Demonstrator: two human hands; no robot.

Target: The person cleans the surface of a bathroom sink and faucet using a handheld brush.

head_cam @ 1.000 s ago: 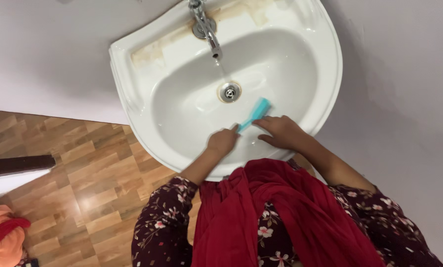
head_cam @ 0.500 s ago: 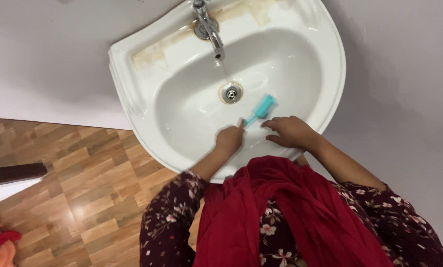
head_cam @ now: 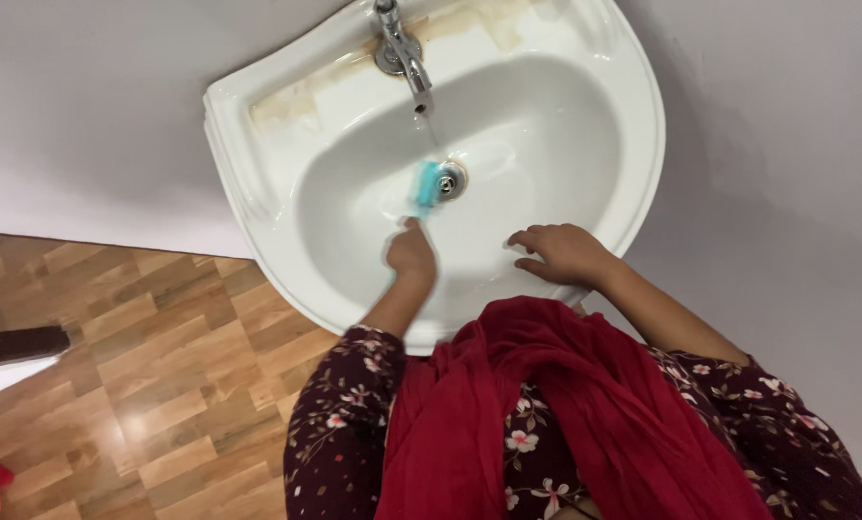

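A white wall-hung sink fills the upper middle of the head view. My left hand is closed around the handle of a teal brush. The brush head lies against the basin just left of the drain. A thin stream of water falls from the chrome tap toward the drain. My right hand rests with fingers spread on the inner front wall of the basin, holding nothing.
Brownish stains mark the sink's back ledge. Grey wall surrounds the sink. Wood-pattern floor lies at lower left, with a dark bar at the left edge. My red scarf hangs below the sink's front rim.
My left hand has swung the brush from the basin's right side leftward to the drain. My right hand has stayed in place. The view has shifted slightly.
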